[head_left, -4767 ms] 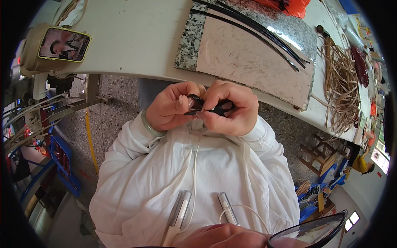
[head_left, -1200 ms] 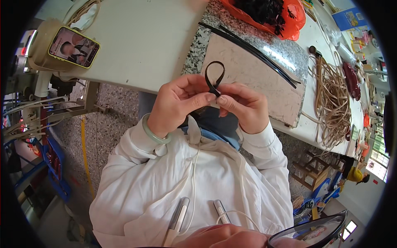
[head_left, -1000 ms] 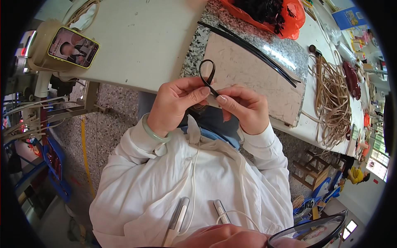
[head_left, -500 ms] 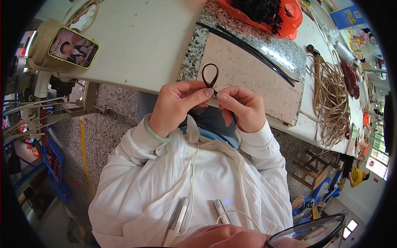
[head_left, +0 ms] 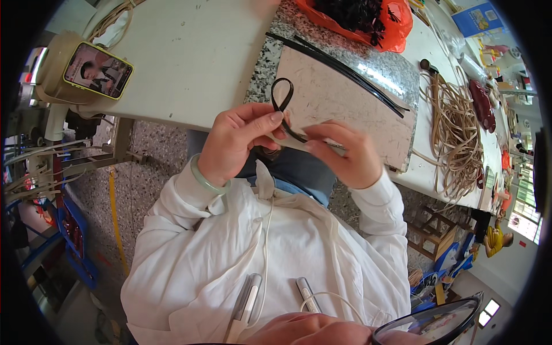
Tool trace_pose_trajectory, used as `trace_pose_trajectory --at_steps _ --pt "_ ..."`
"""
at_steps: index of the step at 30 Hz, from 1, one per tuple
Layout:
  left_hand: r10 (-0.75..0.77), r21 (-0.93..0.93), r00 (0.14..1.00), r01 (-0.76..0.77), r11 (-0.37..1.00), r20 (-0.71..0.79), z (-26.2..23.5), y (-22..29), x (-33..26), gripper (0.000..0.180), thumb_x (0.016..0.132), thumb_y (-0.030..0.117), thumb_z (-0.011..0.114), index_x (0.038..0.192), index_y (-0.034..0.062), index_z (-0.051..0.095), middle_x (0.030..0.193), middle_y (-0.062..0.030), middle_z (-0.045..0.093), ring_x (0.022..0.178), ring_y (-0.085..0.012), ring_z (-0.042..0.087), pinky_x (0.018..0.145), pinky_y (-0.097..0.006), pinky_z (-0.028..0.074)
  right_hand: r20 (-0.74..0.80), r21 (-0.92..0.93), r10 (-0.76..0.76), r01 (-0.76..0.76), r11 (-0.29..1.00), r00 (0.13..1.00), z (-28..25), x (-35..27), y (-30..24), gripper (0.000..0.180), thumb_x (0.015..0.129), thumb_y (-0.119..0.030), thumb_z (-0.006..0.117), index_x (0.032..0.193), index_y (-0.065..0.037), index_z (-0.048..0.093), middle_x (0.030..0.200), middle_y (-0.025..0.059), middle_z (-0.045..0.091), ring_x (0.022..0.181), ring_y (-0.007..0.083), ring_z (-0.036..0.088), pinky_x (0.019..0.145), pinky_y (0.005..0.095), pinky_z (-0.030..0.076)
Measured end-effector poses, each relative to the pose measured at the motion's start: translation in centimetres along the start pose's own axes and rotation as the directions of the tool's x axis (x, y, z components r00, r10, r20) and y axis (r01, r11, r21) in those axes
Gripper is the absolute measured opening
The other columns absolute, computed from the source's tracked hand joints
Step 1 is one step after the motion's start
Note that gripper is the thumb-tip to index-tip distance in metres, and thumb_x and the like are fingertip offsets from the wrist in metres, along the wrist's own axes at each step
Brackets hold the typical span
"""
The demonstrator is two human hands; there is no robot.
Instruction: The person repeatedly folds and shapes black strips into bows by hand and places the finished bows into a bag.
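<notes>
My left hand point(head_left: 238, 141) pinches a narrow black strap point(head_left: 293, 86) between thumb and fingers. Above the pinch the strap bends into an upright teardrop loop, crossing itself at my fingertips. From there its tail slants down to my right hand point(head_left: 348, 152), whose thumb and forefinger close around it, slightly blurred by motion. Both hands hover in front of the table's near edge. Beyond them lies a worn beige board point(head_left: 345, 103) on a speckled granite slab point(head_left: 261, 86). Several long black strips point(head_left: 351, 75) rest across the board's far side.
A red plastic bag point(head_left: 397, 29) of black pieces sits at the back. To the right are a hammer point(head_left: 426, 66) and a heap of tan cords point(head_left: 457, 126). A phone point(head_left: 98, 70) leans on a beige holder at left. A wooden stool point(head_left: 428, 233) stands below the table.
My right hand has moved right and blurred, drawing apart from the left, so more strap shows between them. My left hand and the loop have shifted slightly left.
</notes>
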State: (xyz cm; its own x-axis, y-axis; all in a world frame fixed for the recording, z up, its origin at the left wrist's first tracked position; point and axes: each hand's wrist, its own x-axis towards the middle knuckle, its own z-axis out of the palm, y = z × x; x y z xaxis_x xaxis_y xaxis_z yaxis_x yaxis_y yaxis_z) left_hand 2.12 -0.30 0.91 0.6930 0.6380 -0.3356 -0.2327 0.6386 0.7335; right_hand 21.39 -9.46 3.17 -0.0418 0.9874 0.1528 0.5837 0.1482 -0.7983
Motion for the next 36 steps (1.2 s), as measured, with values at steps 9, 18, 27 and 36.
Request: trace_pose_trajectory --at_steps 9,18,27,36 --pt "0.033 0.008 0.997 -0.032 0.999 -0.069 0.6 -0.8 0.0 0.020 0.085 0.013 0.063 0.102 0.0009 0.063 0.088 -0.0039 0.064 0.073 -0.0095 0.061 0.061 -0.021 0.051 0.056 0.650 0.410 -0.345 0.677 0.910 3.3 -0.4 -0.6 0.018 0.091 -0.015 0.055 0.094 0.002 0.061 0.072 0.0054 0.062 0.062 0.0091 0.059 0.055 0.0226 0.046" --pt "-0.158 -0.107 0.981 0.170 0.980 0.111 -0.2 0.3 0.1 0.019 0.088 0.016 0.058 0.098 0.0003 0.063 0.082 -0.0051 0.064 0.069 -0.0121 0.063 0.060 -0.021 0.052 -0.089 -0.048 -0.044 0.040 0.998 0.995 -0.1 -0.6 0.7 0.012 0.079 -0.003 0.064 0.090 0.001 0.062 0.073 0.0072 0.060 0.059 0.0183 0.059 0.050 0.0263 0.044" --pt "-0.453 0.370 0.803 0.315 0.874 0.387 0.2 1.3 0.1 0.018 0.085 0.011 0.060 0.096 -0.0034 0.062 0.080 -0.0064 0.064 0.065 -0.0109 0.062 0.063 -0.022 0.051 0.197 0.205 -0.147 0.106 0.973 0.969 -1.6 2.7 0.1 0.015 0.067 0.002 0.070 0.079 -0.002 0.064 0.073 0.0053 0.060 0.069 0.0189 0.055 0.063 0.0314 0.040" --pt "0.063 0.316 0.998 -0.067 0.946 0.022 0.1 -1.2 -0.2 0.021 0.087 0.008 0.059 0.103 -0.0049 0.061 0.086 -0.0074 0.065 0.069 -0.0089 0.062 0.065 -0.020 0.052 0.019 0.071 0.018 -0.019 0.997 1.000 0.9 0.2 0.4 0.013 0.076 0.001 0.065 0.089 0.001 0.063 0.078 0.0106 0.062 0.074 0.0221 0.061 0.066 0.0303 0.048"
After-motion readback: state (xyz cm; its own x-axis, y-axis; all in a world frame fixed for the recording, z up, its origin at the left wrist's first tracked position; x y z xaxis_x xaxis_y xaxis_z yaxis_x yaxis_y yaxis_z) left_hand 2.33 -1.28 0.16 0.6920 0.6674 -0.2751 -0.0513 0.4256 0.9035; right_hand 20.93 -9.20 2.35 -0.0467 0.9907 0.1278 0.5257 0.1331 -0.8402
